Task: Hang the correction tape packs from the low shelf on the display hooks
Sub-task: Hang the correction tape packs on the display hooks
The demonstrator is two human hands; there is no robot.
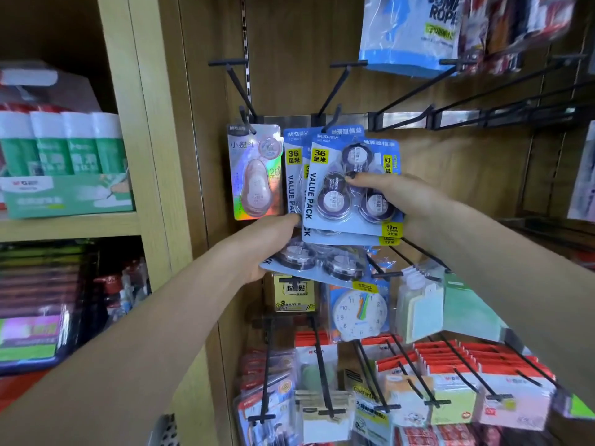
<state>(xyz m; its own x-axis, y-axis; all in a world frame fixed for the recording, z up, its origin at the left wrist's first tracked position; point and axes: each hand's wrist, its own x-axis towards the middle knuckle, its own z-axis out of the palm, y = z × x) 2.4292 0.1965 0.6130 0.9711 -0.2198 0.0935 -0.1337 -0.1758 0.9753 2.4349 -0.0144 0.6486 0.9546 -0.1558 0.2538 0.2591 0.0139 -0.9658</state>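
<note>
Head view of a wooden display panel fitted with black display hooks. The landmark is the second display hook from the panel's left edge. Directly below it, the right hand grips the front blue correction tape pack: the thumb presses the blister face and the remaining fingers curl behind the card's right edge. The top of this pack lies at the hook's tip; whether the hang hole is on the hook cannot be told. More blue packs sit just behind and to its left. Lower left of the hook, the left hand holds further blue correction tape packs tilted nearly flat, thumb against the front pack's lower corner, fingers clamped beneath the stack. Left of the hook, a holographic pink correction tape card hangs on the neighbouring hook. Below hangs a toy clock pack.
</note>
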